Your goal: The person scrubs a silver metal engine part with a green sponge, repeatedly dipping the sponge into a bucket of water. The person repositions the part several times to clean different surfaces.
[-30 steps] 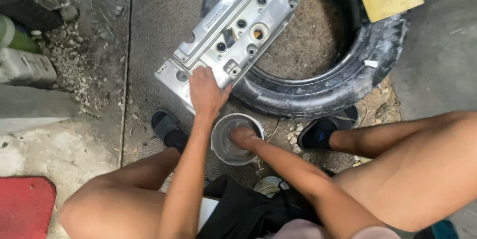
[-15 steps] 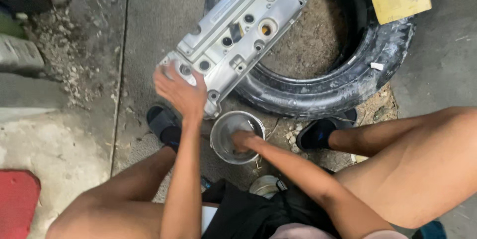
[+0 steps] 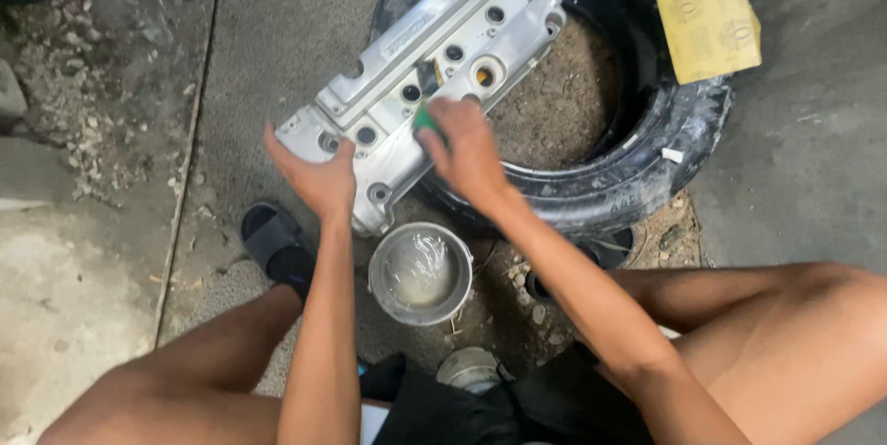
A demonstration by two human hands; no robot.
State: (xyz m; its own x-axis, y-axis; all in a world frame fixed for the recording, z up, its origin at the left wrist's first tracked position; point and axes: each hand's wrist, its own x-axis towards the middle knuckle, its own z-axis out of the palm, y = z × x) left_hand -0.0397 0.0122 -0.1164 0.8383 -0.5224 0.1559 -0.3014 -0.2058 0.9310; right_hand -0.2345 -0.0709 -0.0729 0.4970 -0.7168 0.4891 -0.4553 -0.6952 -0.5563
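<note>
While bracing the near corner of the ribbed silver cast-metal engine cover (image 3: pixel 434 66), left hand (image 3: pixel 319 177) spread open against its edge, seemingly to steady it. Just right, right hand (image 3: pixel 467 149) pinching a small green scrubbing pad (image 3: pixel 426 121) onto the cover, propped on the worn black rubber tyre (image 3: pixel 637 168); below both hands, round metal bowl of cloudy liquid (image 3: pixel 420 271).

Both arms are bare to the shoulder, with no sleeves, gloves, rings or watch on the left hand (image 3: pixel 314 177) or right hand (image 3: pixel 467 149). The legs are bare too. Black shorts (image 3: pixel 480 403) cover the lap, and a black sandal (image 3: pixel 273 242) is on one foot.
</note>
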